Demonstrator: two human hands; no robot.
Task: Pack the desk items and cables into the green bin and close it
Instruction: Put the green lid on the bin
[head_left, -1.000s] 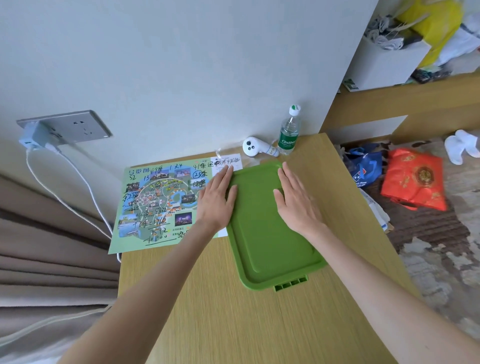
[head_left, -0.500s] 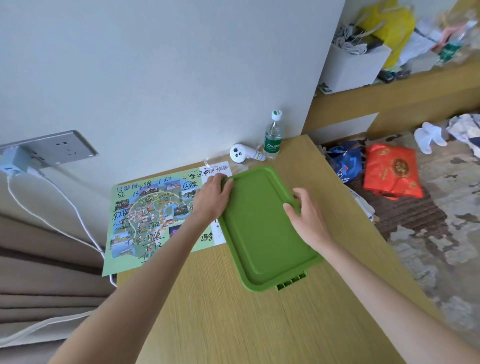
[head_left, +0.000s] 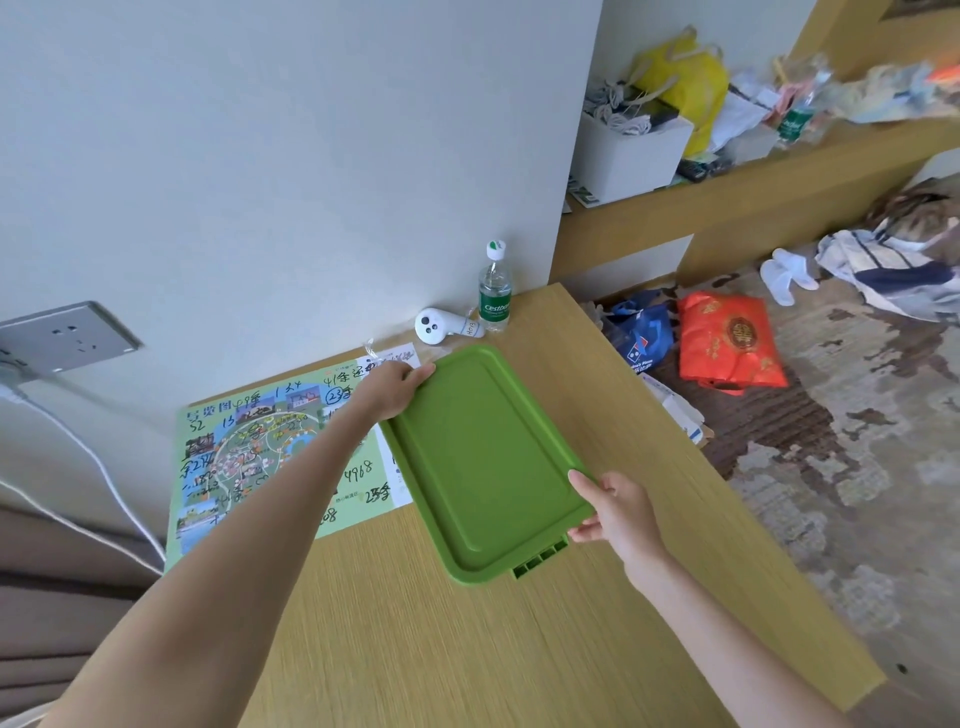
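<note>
Though flat on lid (head_left: 485, 457) 1s ago, both hands now at corners.

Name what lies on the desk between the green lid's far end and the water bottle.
In the head view, only bare desk separates the green lid from the water bottle; the white controller sits just left.

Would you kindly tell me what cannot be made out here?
- Head view: the green bin's contents, covered by its lid.
- Left hand fingertips, curled under the lid's rim.
- Wall charger, cut by the left edge.
- Shelf clutter, blurred.
</note>
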